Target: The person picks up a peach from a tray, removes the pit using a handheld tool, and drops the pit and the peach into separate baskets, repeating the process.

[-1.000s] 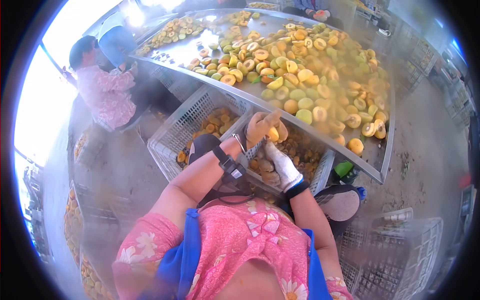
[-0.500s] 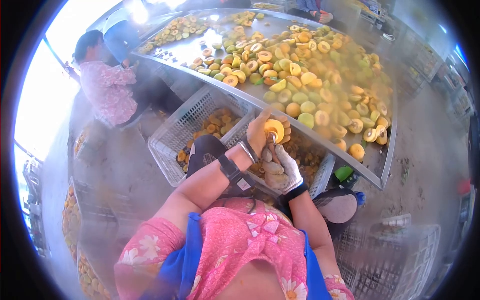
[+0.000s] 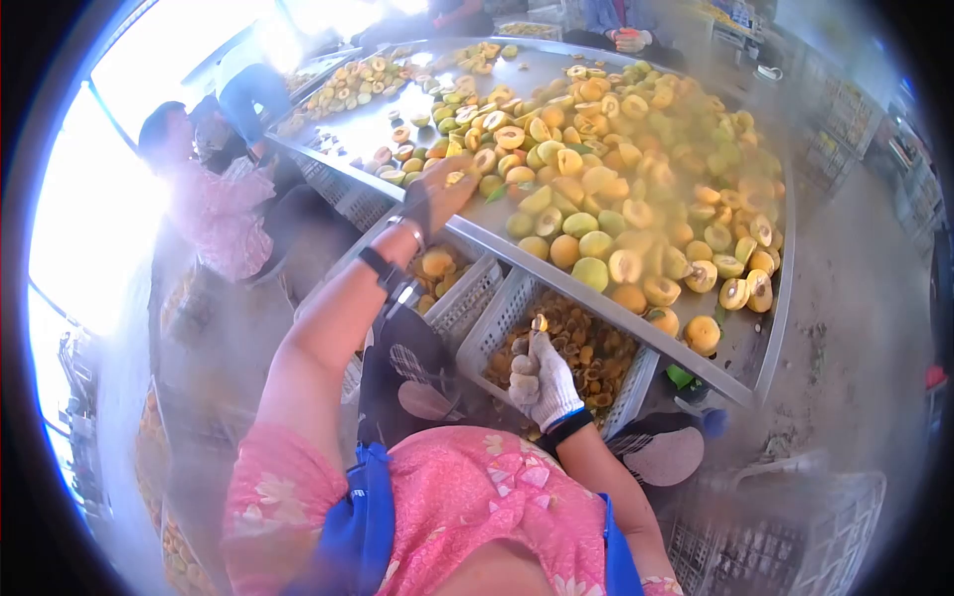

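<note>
My bare left hand [image 3: 437,197] reaches over the near edge of the metal table, fingers curled among the halved yellow peaches [image 3: 510,137]. A bit of yellow flesh of a peach half [image 3: 454,179] shows between its fingers. In a white knitted glove, my right hand [image 3: 542,382] is closed upright above a crate of brown pits and scraps [image 3: 586,343]. From its top pokes the small tip of a pitting tool [image 3: 540,323], with something yellowish on it; the handle is hidden in the fist.
A white crate [image 3: 477,308] with peach halves [image 3: 437,263] stands left of the scrap crate, under the table rim [image 3: 596,294]. Another person [image 3: 224,223] sits at the left; a co-worker's hands [image 3: 631,40] show at the far side. More crates [image 3: 795,526] stand lower right.
Both hands were together on a peach half over the crates. My left hand has moved up and left to the fruit on the table; my gloved hand has dropped slightly with the tool.
</note>
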Demonstrator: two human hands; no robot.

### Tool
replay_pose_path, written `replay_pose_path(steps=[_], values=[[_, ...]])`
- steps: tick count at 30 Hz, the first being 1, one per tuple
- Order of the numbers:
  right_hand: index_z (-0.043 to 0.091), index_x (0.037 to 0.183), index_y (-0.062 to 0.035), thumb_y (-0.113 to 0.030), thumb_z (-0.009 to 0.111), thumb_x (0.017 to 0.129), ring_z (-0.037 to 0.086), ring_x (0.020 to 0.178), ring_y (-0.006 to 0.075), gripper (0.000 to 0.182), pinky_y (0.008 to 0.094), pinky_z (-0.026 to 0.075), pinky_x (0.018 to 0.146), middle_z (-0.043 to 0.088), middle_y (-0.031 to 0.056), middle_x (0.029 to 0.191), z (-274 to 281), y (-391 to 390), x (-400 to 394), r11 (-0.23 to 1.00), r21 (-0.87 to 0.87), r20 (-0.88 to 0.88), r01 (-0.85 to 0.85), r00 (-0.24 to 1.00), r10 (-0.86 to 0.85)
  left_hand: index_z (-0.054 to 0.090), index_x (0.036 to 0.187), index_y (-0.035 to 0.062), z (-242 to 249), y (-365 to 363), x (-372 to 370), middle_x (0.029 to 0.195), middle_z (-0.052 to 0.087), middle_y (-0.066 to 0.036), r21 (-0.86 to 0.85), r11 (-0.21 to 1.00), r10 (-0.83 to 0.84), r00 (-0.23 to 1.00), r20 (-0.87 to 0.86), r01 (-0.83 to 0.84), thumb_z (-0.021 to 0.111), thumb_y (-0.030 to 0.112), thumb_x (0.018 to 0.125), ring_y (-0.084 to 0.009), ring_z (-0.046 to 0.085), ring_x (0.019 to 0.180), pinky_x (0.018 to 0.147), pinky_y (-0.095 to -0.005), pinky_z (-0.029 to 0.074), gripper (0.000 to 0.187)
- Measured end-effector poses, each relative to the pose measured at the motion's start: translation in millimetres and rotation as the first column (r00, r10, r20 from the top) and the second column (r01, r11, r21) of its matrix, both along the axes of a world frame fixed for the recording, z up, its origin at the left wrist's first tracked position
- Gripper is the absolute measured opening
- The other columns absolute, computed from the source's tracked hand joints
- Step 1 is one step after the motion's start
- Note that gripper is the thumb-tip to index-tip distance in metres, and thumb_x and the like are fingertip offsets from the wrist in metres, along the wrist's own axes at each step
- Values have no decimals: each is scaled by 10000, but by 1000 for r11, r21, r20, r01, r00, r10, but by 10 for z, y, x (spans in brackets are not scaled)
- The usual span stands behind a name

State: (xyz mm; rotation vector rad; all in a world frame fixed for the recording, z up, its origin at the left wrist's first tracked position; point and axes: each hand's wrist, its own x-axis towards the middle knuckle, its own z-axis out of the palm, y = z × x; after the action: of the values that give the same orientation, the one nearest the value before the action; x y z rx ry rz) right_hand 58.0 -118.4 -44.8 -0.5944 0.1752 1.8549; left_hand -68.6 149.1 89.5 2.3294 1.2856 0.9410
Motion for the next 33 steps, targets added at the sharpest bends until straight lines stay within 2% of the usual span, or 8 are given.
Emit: replay_pose_path(steps=[5, 9, 16, 21, 22, 24, 29, 33], values=[[534, 976, -206, -521, 511, 1016, 366, 362, 103, 318, 263, 317, 319, 484, -29, 616, -83, 151, 13, 999, 6, -42, -41, 998, 42, 532, 1399, 129, -25, 536, 1187, 1416, 550, -149, 240, 899, -239, 871, -430, 365, 632, 220, 854, -342, 505, 1320, 1103, -438, 406, 562], [515, 1002, -197, -531, 508, 1015, 368, 364, 102, 334, 254, 306, 325, 482, -28, 621, -41, 136, 26, 999, -45, 49, -24, 998, 26, 444, 1475, 249, -91, 611, 1860, 1590, 340, -60, 197, 792, -110, 453, -885, 577, 702, 216, 857, -297, 352, 1447, 1168, -538, 300, 671], [564, 1021, -167, -506, 548, 1004, 405, 412, 95, 340, 237, 316, 377, 515, -36, 649, -107, 113, 52, 999, -37, 210, -12, 978, 20, 478, 1413, 213, -143, 792, 2048, 1399, 487, -119, -55, 921, -258, 501, -826, 385, 785, 118, 755, -332, 550, 1263, 1016, -492, 467, 733], [580, 1124, -112, -489, 532, 1000, 529, 528, 183, 400, 312, 422, 478, 592, 63, 732, -297, 139, 76, 988, -26, 849, -150, 518, 101, 510, 1350, 99, -243, 731, 1419, 1147, 607, -169, -45, 949, -316, 938, -144, 313, 691, 183, 776, -311, 638, 1037, 833, -415, 521, 608], [569, 1147, -83, -495, 516, 997, 607, 606, 271, 441, 378, 481, 549, 642, 141, 787, -443, 168, 98, 979, -38, 946, -199, 309, 99, 527, 1301, 73, -51, 467, 1239, 1050, 627, -107, -343, 870, -321, 935, 150, 354, 679, 212, 814, -241, 633, 1001, 791, -368, 514, 529], [546, 1171, -14, -503, 473, 995, 680, 891, 450, 525, 518, 532, 760, 672, 323, 945, -432, 126, 87, 972, -17, 956, -235, -288, -53, 523, 1293, 58, -9, 74, 1000, 1110, 606, -85, -515, 666, -102, 749, 655, 540, 581, 120, 904, -223, 629, 1038, 871, -393, 549, 398], [630, 1182, -32, -465, 448, 975, 668, 995, 442, 513, 550, 520, 868, 680, 302, 1040, -381, -81, 65, 790, -456, 776, -409, -617, 128, 487, 1333, 35, -230, -464, 428, 1231, 590, -104, -218, 281, 231, 154, 961, 934, 575, 118, 988, -252, 623, 1115, 986, -458, 544, 366], [694, 1121, -29, -490, 449, 947, 664, 1063, 394, 550, 496, 504, 929, 692, 254, 1107, -332, -232, 75, 657, -552, 756, -514, -641, 133, 530, 1311, 15, -486, -786, 191, 1234, 630, -142, -151, 281, 341, 49, 939, 948, 446, 334, 1069, -300, 639, 1125, 1025, -475, 521, 409]])
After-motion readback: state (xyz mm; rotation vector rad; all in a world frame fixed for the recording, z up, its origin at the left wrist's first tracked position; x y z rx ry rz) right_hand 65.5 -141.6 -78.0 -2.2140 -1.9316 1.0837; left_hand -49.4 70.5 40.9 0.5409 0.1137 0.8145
